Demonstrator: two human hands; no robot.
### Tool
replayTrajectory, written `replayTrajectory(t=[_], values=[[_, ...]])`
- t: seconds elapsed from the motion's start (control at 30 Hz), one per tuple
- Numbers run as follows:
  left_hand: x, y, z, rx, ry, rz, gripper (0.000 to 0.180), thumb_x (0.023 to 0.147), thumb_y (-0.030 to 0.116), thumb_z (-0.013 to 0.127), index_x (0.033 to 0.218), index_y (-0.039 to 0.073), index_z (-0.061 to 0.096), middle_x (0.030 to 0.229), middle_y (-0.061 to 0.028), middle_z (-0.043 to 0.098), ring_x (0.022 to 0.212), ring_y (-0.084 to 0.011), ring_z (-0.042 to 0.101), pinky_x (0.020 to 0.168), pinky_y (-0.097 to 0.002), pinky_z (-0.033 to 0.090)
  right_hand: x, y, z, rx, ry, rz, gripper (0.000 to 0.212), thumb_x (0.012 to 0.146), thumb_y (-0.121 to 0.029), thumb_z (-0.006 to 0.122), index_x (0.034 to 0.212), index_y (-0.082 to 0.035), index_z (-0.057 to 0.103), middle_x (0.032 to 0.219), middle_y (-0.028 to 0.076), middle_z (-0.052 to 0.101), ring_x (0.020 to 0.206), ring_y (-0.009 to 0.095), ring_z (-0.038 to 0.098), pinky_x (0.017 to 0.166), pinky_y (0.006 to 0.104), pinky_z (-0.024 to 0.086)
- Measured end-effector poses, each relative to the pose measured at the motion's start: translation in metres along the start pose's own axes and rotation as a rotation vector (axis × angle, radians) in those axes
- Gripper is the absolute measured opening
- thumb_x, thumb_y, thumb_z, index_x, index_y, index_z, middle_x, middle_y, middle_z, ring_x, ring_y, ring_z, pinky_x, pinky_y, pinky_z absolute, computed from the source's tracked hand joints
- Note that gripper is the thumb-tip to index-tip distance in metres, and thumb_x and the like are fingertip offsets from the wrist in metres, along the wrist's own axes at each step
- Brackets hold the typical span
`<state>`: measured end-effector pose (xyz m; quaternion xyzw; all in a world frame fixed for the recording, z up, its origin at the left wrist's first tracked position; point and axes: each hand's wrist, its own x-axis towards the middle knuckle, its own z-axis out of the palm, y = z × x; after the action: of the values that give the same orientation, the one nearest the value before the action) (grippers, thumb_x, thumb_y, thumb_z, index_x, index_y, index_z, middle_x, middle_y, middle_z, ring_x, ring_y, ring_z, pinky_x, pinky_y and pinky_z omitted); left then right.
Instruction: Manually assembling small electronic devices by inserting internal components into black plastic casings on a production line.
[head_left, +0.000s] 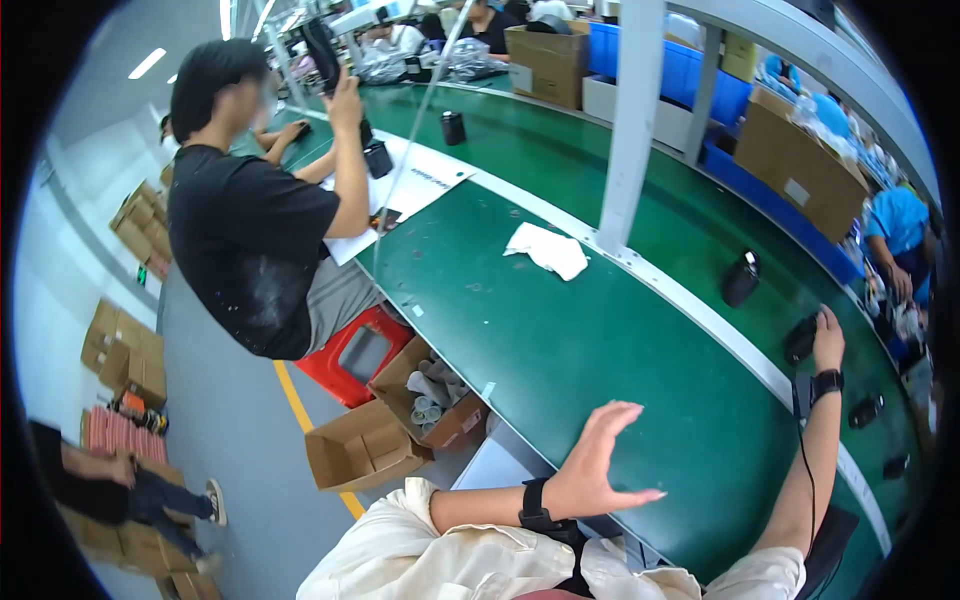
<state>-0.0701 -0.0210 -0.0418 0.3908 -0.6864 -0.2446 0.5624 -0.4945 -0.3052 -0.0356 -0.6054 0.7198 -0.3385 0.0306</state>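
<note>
My left hand (590, 462) hovers over the near part of the green table (640, 370), its thumb and fingers spread wide with nothing between them. Out to the right, my right hand (829, 342) grips a small black rounded device (801, 340) on the green conveyor belt (690, 215); its exact kind is not clear, and my fingers partly hide it. A similar black device (742, 279) sits on the belt farther up. Another black device (867, 410) lies on the near side of my right hand. Both wrists wear black straps, and a cable hangs along my right forearm.
A crumpled white cloth (547, 250) lies on the table. A white rail (690, 310) separates table and belt, with a grey post (632, 130) rising from it. At left, a co-worker (255, 215) sits on a red stool (358, 352). Open cardboard boxes (365, 447) stand on the floor.
</note>
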Motion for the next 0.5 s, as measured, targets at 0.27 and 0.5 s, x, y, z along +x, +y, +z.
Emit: replayTrajectory(t=[0.27, 0.5], values=[[0.003, -0.005, 0.002, -0.01, -0.003, 0.042, 0.097, 0.069, 0.03, 0.084, 0.142, 0.001, 0.028, 0.137, -0.0208, 0.038, 0.128, -0.0399, 0.036, 0.109, -0.0488, 0.03, -0.004, -0.118, 0.042, -0.189, 0.211, -0.458, 0.053, 0.086, -0.033, 0.065, 0.13, -0.006, 0.054, 0.124, 0.022, 0.058, 0.116, 0.037, 0.055, 0.101, 0.0391, 0.042], [-0.002, 0.003, 0.004, -0.074, 0.025, -0.022, 0.094, 0.071, 0.03, 0.084, 0.141, 0.0, 0.029, 0.138, -0.0192, 0.037, 0.129, -0.0383, 0.037, 0.112, -0.05, 0.027, 0.0, -0.129, 0.053, 0.059, -0.252, -0.217, 0.066, 0.075, -0.028, 0.073, 0.131, -0.001, 0.049, 0.118, 0.02, 0.061, 0.109, 0.032, 0.059, 0.097, 0.0375, 0.044]])
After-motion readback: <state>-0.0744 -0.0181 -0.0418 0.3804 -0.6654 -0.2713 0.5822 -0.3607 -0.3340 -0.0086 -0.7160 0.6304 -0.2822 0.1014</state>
